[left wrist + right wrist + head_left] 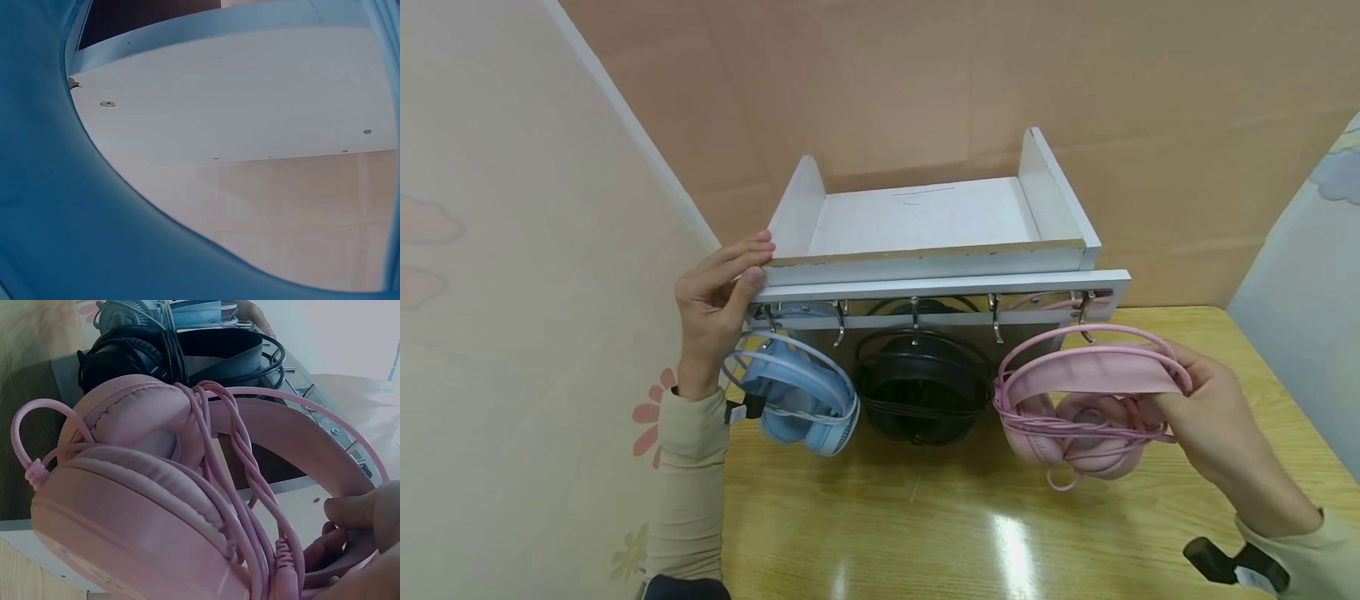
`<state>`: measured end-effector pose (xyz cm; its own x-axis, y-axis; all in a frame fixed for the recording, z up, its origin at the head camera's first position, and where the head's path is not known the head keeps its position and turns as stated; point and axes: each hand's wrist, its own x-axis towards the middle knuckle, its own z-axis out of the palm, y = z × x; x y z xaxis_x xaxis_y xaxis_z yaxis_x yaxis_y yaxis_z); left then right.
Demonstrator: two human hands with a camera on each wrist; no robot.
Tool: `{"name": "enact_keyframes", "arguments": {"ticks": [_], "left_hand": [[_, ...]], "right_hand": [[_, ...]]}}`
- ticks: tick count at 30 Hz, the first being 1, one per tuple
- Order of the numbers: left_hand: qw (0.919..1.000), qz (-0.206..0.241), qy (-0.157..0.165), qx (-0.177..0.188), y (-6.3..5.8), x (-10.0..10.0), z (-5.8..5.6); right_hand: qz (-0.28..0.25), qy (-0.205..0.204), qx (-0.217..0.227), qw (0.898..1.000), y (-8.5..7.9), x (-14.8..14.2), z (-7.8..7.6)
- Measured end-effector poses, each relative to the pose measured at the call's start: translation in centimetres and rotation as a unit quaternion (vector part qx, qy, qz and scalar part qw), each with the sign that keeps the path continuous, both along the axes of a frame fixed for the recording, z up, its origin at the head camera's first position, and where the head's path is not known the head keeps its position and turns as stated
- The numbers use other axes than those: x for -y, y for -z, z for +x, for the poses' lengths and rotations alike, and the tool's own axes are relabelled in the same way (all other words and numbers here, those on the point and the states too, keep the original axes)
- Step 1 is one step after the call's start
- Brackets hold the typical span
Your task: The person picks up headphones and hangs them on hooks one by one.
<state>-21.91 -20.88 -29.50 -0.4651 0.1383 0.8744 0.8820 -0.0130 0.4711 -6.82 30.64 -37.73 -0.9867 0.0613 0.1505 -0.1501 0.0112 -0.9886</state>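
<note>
My right hand (1217, 425) holds pink headphones (1093, 371) by the right side of the headband, in front of the rack's right end. In the right wrist view, thumb and fingers (356, 512) pinch the band, and a pink cable is wound round the earcups. My left hand (715, 300) grips the left end of a white shelf rack (940, 271), its thumb on the front edge. Below that hand, blue headphones (808, 383) hang at the rack's left end; they fill much of the left wrist view. Black headphones (921, 392) hang in the middle.
Several metal hooks (995, 317) line the rack's front rail. The rack stands on a wooden table (925, 517), with a brown backing (962, 83) behind it. A pale wall (550, 292) rises on the left and another wall (1307, 292) on the right.
</note>
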Motion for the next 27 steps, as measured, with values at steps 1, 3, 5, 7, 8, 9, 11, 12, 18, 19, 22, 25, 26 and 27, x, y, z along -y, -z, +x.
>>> {"name": "enact_keyframes", "arguments": {"ticks": [1, 3, 5, 7, 8, 9, 11, 12, 18, 19, 22, 25, 26, 27], "left_hand": [[1.0000, 0.001, 0.001, 0.000, 0.0, 0.0, 0.0], [1.0000, 0.003, 0.004, 0.000, 0.0, -0.1, -0.1], [1.0000, 0.003, 0.006, -0.002, 0.0, -0.2, -0.1], [1.0000, 0.005, 0.008, -0.003, 0.0, -0.4, -0.2], [1.0000, 0.004, 0.007, -0.003, 0.0, -0.4, -0.2], [1.0000, 0.004, 0.006, -0.004, 0.0, -0.5, -0.3], [1.0000, 0.005, 0.004, -0.004, 0.0, -0.5, -0.3], [1.0000, 0.004, 0.004, -0.003, 0.0, -0.5, -0.3], [1.0000, -0.001, 0.002, -0.001, 0.0, -0.4, -0.2], [1.0000, -0.002, 0.001, -0.001, 0.0, -0.4, -0.1], [1.0000, -0.007, 0.002, 0.002, 0.0, -0.3, -0.1], [0.9999, -0.012, 0.003, 0.005, -0.1, -0.2, 0.1], [0.9999, -0.013, 0.004, 0.007, -0.1, -0.1, 0.1], [0.9999, -0.014, 0.004, 0.008, -0.1, -0.1, 0.1]], "right_hand": [[0.021, 0.004, -0.001, 1.000, 0.0, -0.1, 0.0], [0.052, 0.010, -0.006, 0.999, 0.0, -0.2, 0.2], [0.066, 0.007, -0.010, 0.998, 0.0, -0.3, 0.3], [0.058, 0.004, -0.016, 0.998, 0.0, -0.4, 0.3], [0.050, 0.002, -0.020, 0.999, 0.0, -0.4, 0.4], [0.044, 0.000, -0.024, 0.999, 0.0, -0.4, 0.4], [0.031, -0.002, -0.028, 0.999, 0.0, -0.4, 0.4], [0.031, -0.003, -0.029, 0.999, 0.1, -0.4, 0.4], [0.082, -0.029, -0.031, 0.996, 0.2, -0.9, 0.6], [0.088, -0.035, -0.033, 0.995, 0.2, -1.1, 0.7], [0.067, -0.056, -0.046, 0.995, 0.4, -1.4, 0.8], [0.040, -0.065, -0.055, 0.996, 0.4, -1.6, 0.9], [0.029, -0.069, -0.059, 0.995, 0.4, -1.6, 1.0], [0.030, -0.067, -0.062, 0.995, 0.4, -1.6, 1.0]]}}
